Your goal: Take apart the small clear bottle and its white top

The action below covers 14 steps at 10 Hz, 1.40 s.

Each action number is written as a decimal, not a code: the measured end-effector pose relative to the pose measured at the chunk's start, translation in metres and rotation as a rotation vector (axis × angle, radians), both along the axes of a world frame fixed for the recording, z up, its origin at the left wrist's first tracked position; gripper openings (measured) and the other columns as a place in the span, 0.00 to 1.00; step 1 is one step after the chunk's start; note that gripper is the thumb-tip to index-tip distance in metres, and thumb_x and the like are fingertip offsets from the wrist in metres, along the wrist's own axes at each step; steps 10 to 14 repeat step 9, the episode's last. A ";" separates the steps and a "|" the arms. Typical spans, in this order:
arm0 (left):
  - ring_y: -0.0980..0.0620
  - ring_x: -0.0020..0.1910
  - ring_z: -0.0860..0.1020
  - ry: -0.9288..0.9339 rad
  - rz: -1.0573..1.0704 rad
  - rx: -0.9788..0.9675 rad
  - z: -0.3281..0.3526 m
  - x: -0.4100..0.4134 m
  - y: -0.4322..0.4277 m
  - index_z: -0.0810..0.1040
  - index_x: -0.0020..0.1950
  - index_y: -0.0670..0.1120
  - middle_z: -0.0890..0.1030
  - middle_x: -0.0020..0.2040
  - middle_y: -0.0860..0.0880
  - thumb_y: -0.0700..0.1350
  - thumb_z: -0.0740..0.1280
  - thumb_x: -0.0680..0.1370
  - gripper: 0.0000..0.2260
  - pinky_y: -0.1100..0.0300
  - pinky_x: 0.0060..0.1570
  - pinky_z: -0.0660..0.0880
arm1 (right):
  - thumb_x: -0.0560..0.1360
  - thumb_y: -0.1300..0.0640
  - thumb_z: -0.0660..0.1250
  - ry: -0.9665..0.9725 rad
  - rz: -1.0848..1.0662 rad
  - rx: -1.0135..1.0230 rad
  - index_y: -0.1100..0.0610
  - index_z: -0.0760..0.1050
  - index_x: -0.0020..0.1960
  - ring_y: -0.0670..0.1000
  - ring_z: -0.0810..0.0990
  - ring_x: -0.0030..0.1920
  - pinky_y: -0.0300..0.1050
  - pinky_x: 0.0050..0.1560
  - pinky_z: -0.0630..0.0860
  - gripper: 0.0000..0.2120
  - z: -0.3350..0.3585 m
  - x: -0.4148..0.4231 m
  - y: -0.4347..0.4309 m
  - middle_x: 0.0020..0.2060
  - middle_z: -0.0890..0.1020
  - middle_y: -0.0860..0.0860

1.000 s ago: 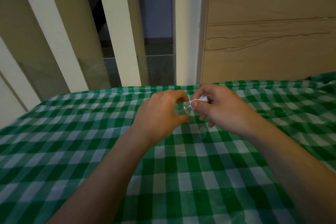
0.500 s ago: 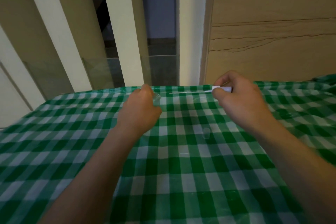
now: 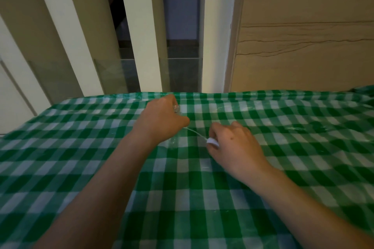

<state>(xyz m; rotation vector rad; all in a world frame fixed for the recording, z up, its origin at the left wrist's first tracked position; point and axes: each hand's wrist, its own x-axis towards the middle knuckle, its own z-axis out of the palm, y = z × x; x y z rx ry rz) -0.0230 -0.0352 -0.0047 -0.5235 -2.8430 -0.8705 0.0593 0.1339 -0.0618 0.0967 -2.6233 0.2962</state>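
Note:
My left hand (image 3: 162,120) is closed around the small clear bottle (image 3: 176,109); only its neck shows above the thumb, the body is hidden in the fist. My right hand (image 3: 232,143) pinches the white top (image 3: 212,141) low over the cloth, to the right of and nearer than the left hand. A thin clear tube (image 3: 195,133) runs from the white top up-left toward the left hand. The bottle and the top are apart.
A green and white checked cloth (image 3: 202,198) covers the table. A small clear cap-like piece (image 3: 173,141) seems to lie on the cloth just below my left hand. Pale posts and glass panels (image 3: 182,73) stand behind the far edge; a tan wall is at right.
The top came off the bottle as my hands pulled apart. Since then my right hand has dropped down and inward toward the cloth with the white top; my left hand stays up with the bottle.

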 end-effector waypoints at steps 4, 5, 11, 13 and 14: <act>0.52 0.38 0.74 -0.022 0.097 -0.025 -0.007 -0.005 -0.002 0.72 0.61 0.43 0.75 0.43 0.48 0.57 0.74 0.72 0.26 0.58 0.30 0.67 | 0.70 0.55 0.77 0.048 -0.033 0.167 0.57 0.77 0.38 0.59 0.78 0.40 0.52 0.39 0.64 0.10 -0.016 0.003 -0.006 0.30 0.83 0.54; 0.45 0.46 0.77 -0.002 0.094 -0.036 -0.008 -0.004 0.000 0.71 0.64 0.43 0.77 0.53 0.42 0.58 0.74 0.72 0.29 0.53 0.38 0.72 | 0.71 0.52 0.76 0.063 -0.036 0.168 0.56 0.77 0.41 0.59 0.78 0.42 0.52 0.41 0.64 0.10 -0.016 0.002 -0.005 0.33 0.84 0.54; 0.40 0.58 0.77 -0.027 0.132 -0.037 -0.006 -0.002 0.003 0.65 0.73 0.42 0.74 0.67 0.38 0.58 0.76 0.71 0.38 0.44 0.54 0.78 | 0.77 0.44 0.70 0.082 0.024 -0.333 0.53 0.80 0.49 0.51 0.80 0.45 0.52 0.46 0.77 0.12 0.020 0.000 0.005 0.42 0.84 0.49; 0.40 0.58 0.77 -0.027 0.132 -0.037 -0.006 -0.002 0.003 0.65 0.73 0.42 0.74 0.67 0.38 0.58 0.76 0.71 0.38 0.44 0.54 0.78 | 0.77 0.44 0.70 0.082 0.024 -0.333 0.53 0.80 0.49 0.51 0.80 0.45 0.52 0.46 0.77 0.12 0.020 0.000 0.005 0.42 0.84 0.49; 0.40 0.58 0.77 -0.027 0.132 -0.037 -0.006 -0.002 0.003 0.65 0.73 0.42 0.74 0.67 0.38 0.58 0.76 0.71 0.38 0.44 0.54 0.78 | 0.77 0.44 0.70 0.082 0.024 -0.333 0.53 0.80 0.49 0.51 0.80 0.45 0.52 0.46 0.77 0.12 0.020 0.000 0.005 0.42 0.84 0.49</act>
